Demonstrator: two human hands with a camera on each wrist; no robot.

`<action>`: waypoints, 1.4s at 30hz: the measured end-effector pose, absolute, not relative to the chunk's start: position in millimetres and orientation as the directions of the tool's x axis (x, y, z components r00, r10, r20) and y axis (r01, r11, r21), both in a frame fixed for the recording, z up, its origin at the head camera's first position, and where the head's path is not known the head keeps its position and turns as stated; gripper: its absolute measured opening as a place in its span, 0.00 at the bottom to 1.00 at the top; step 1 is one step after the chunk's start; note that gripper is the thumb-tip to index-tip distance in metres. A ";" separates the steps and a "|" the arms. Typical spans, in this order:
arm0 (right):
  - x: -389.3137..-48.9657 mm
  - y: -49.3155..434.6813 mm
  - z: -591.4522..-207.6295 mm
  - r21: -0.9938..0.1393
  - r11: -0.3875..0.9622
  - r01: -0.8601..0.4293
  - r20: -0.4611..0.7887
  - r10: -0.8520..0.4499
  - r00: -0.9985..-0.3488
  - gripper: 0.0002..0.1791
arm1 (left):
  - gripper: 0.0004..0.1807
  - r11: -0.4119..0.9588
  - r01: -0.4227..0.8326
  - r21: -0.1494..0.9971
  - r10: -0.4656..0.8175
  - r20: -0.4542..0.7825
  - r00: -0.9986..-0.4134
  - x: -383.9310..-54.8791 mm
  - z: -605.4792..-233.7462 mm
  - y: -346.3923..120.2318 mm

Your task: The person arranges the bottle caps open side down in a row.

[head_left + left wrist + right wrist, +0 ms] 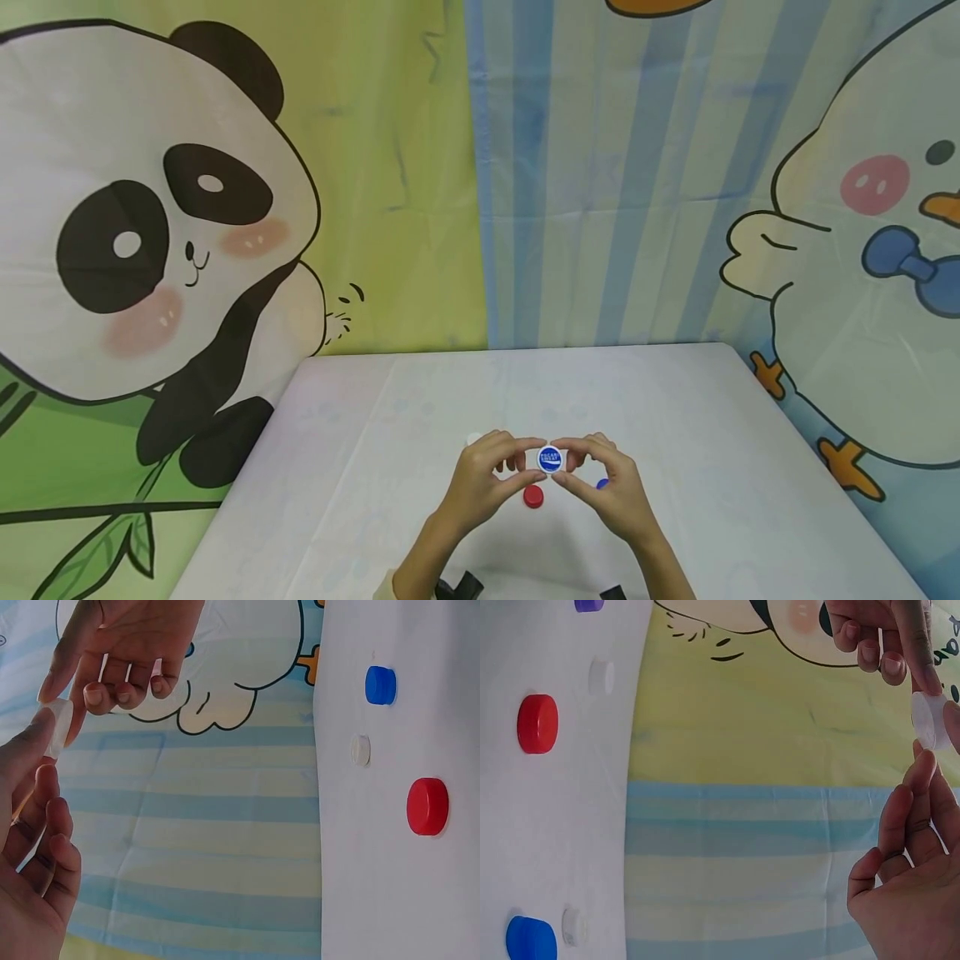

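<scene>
Both hands hold a white bottle cap (550, 459) up above the table, its blue printed top facing the head camera. Thumb and forefinger of the left hand (483, 477) pinch its left side; those of the right hand (611, 490) pinch the right side. The remaining fingers are loosely bent. Both wrist views show the cap's plain side, between the left hand (34, 855) and right hand (911, 889). Below it on the table lies a red bottle cap (533, 497). A blue bottle cap (602, 483) is partly hidden behind the right hand.
A white cap (472, 437) peeks out behind the left hand. The right wrist view adds a purple cap (589, 604), cut by the frame edge, and a small pale cap (575, 925) near the blue one. Printed curtains stand behind the white table (360, 500).
</scene>
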State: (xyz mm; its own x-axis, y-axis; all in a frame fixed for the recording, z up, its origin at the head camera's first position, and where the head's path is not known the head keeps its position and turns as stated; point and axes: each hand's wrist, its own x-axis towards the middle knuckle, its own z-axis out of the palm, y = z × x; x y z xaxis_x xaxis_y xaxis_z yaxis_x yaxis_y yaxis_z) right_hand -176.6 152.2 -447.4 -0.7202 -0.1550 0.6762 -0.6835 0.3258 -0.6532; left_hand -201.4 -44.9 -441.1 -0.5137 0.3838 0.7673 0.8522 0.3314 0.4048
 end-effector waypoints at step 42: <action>-267.9 138.4 -546.8 -0.635 0.724 -0.268 0.271 -0.115 -0.956 0.12 | 0.14 0.761 0.550 0.343 0.441 0.347 -0.828 -296.5 -549.9 -35.6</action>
